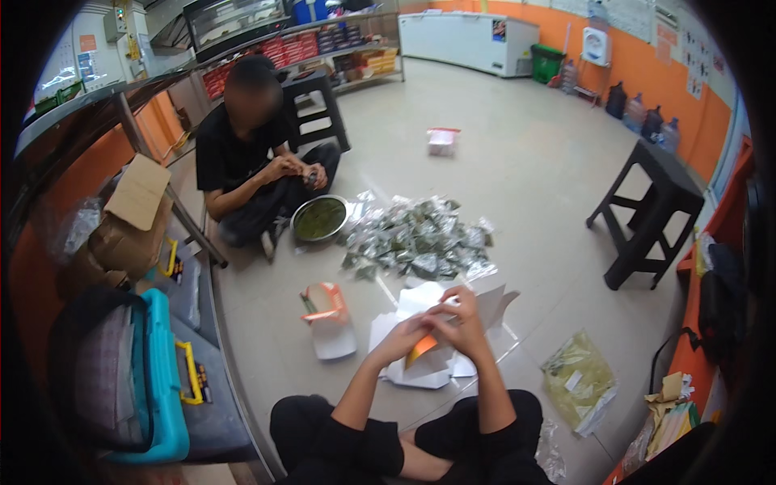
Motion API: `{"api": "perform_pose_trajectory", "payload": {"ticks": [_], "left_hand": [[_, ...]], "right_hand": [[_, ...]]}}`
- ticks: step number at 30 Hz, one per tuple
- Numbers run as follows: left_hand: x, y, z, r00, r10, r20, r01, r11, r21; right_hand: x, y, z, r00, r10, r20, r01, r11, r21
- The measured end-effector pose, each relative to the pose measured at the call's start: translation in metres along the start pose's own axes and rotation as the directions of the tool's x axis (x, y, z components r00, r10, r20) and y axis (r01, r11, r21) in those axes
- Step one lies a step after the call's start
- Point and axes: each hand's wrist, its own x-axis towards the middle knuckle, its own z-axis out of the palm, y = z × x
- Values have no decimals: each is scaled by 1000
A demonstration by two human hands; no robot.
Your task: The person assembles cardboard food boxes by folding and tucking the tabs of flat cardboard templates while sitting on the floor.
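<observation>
My left hand (402, 339) and my right hand (462, 322) meet over a small orange-and-white paper carton (422, 347), fingers closed on it; parts of it are hidden behind them. Beneath and around it, white flat carton sheets (412, 301) are spread on the floor. Just beyond lies a heap of small clear packets with green contents (428, 234). To the left of my hands stands an open orange-and-white carton (333, 338), with something dark green showing inside. A metal bowl of green stuff (322, 220) sits at the heap's far left.
A co-worker (250, 153) sits beyond the bowl, handling something small. A black stool (659, 194) stands at right, another (317, 105) behind the co-worker. Nearby lies a yellowish plastic bag (578, 380). A turquoise-rimmed container (166, 372) flanks my left. One small box (442, 142) lies farther off.
</observation>
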Motion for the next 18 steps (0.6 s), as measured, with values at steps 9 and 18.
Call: {"api": "perform_pose_trajectory", "payload": {"ticks": [9, 18], "left_hand": [[-13, -5, 4, 960, 22, -278, 47, 970, 239], [-75, 53, -46, 625, -34, -780, -116, 984, -135]], "right_hand": [[-39, -84, -129, 787, -62, -614, -174, 932, -317], [-242, -40, -110, 899, 388, -202, -433, 728, -531]]}}
